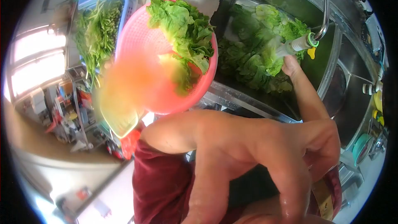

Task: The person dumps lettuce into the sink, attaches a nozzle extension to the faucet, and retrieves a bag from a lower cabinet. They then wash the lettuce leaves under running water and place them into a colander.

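- Find lettuce point(248, 60) in the sink point(251, 101) at one o'clock, further leaves point(182, 33) in the pink basket point(139, 31) at eleven.
- Judge rinsing in hand, beneath the tap point(299, 44) at two.
- Note right hand point(291, 64) at the lettuce, grip hidden, cannot tell; left hand point(253, 141) between four and five, fingers spread, nothing visible held.
- Judge gentle turning called for next.

One head-worn camera looks forward and down, from nearby, at the lettuce point(253, 64) in the sink point(248, 102).
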{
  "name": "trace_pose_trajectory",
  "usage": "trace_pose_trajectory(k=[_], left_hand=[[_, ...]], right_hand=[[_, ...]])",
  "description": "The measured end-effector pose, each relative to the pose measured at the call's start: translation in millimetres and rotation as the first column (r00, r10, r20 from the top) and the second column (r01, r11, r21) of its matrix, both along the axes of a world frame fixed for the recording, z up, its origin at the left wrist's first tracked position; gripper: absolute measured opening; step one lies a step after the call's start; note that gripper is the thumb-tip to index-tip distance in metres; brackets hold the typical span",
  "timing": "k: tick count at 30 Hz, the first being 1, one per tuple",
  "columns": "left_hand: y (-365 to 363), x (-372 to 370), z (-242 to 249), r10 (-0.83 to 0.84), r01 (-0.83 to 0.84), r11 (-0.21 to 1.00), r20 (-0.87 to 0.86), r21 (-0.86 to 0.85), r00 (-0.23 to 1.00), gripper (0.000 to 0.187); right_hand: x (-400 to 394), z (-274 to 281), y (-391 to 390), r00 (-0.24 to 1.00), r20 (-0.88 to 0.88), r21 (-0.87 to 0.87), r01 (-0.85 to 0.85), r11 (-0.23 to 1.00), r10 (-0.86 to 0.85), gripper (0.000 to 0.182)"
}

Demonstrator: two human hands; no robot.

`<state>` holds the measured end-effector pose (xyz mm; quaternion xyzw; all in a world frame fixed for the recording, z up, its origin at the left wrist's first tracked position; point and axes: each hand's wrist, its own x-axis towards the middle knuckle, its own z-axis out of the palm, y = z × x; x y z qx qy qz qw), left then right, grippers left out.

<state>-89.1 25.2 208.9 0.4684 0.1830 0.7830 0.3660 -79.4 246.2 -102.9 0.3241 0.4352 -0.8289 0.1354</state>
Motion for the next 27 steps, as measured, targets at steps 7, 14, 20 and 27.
trace_pose_trajectory(k=[7, 14, 20, 27], left_hand=[[-10.9, -4.4, 1.7, 0.016, -0.017, 0.999, -0.046, -0.032, 0.999, 0.028], [-23.2, -9.2, 5.2, 0.036, -0.038, 0.999, -0.075, -0.035, 0.997, 0.023], [-17.7, -6.9, -0.8, 0.044, -0.053, 0.996, -0.121, -0.066, 0.992, 0.019], [20.7, 4.1, -163.1, 0.391, -0.869, 0.015, -0.797, -0.495, 0.461, 0.043]], right_hand=[[-8.2, 16.7, -15.6, 0.993, -0.110, -0.180, -0.069, 0.981, 0.050, 0.039], [-14.1, 13.3, -18.3, 0.982, -0.185, -0.396, -0.103, 0.913, 0.030, 0.040], [-24.5, 6.3, -18.9, 0.998, -0.029, -0.490, 0.036, 0.871, -0.058, 0.056], [-19.9, 75.0, -34.8, 0.976, -0.111, 0.167, -0.166, 0.972, 0.186, 0.083]])
